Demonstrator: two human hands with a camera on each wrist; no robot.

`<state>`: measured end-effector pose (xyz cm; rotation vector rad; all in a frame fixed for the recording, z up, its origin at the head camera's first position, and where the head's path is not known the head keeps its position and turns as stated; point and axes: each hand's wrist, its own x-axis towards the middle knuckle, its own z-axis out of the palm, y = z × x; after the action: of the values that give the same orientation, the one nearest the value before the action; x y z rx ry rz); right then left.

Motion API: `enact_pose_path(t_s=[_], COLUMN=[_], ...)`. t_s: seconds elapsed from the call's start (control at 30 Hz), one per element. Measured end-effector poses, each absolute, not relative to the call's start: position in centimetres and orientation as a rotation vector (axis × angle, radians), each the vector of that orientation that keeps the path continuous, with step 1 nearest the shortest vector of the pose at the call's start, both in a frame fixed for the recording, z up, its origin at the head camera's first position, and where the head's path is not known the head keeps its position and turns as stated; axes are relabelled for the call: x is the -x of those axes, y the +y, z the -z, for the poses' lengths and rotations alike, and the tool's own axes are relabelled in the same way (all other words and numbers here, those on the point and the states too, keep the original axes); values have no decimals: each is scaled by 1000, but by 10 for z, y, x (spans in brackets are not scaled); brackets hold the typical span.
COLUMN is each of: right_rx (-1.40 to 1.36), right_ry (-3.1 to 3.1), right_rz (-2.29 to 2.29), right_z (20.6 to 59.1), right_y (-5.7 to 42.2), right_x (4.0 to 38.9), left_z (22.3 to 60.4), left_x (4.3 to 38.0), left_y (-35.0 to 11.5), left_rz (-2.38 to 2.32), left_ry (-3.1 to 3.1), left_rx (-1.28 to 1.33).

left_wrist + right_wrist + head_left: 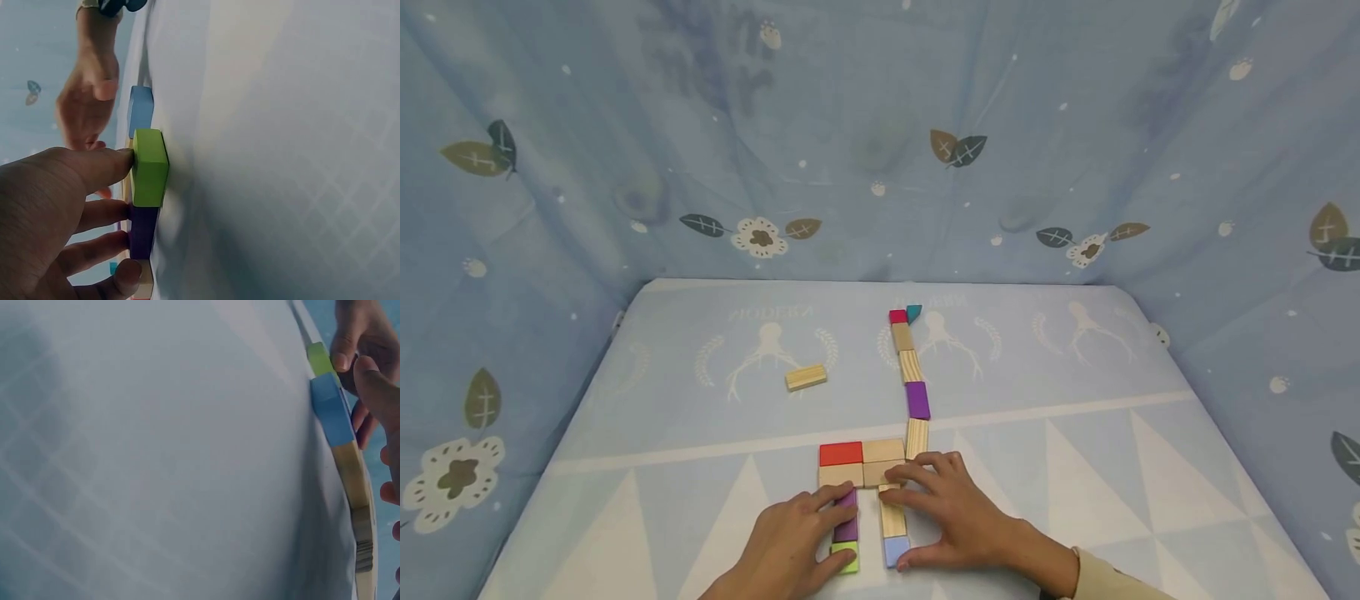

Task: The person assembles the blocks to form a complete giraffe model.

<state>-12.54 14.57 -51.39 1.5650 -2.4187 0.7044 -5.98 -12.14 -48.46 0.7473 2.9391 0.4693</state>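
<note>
In the head view, flat wooden blocks form a figure on the table. My left hand (pixel 790 537) lies over its left leg, thumb touching the green block (pixel 150 169) and fingertips along the purple block (pixel 846 517) above it. My right hand (pixel 958 517) spreads beside the right leg, its thumb at the light blue block (pixel 896 551) and its fingers over the plain wood block (pixel 892 518). Across the top of both legs sit a red block (pixel 840 454) and several plain ones, such as the upper right plain block (pixel 883 450).
A crooked line of blocks runs toward the back, with a second purple block (pixel 917 400), a small red block (pixel 898 317) and a teal wedge (pixel 913 313) at its far end. One loose plain block (pixel 806 377) lies to the left. Patterned blue fabric (pixel 880 167) encloses the table (pixel 647 367).
</note>
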Motion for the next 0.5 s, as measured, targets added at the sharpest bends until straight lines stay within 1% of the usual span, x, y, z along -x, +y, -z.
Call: enact_pose_path(t_s=[0.3, 0.4, 0.5], right_rx=[-1537, -1543, -1554], right_ry=[-2426, -2412, -2383], right_rz=[-665, -687, -708], right_z=[524, 526, 528], right_y=[149, 149, 148], right_x=[120, 121, 123], left_z=[475, 465, 454], left_x=[70, 83, 109], left_y=[-116, -113, -115], left_rz=[-442, -450, -459], left_ry=[3001, 3035, 3099], left_rx=[-864, -892, -874])
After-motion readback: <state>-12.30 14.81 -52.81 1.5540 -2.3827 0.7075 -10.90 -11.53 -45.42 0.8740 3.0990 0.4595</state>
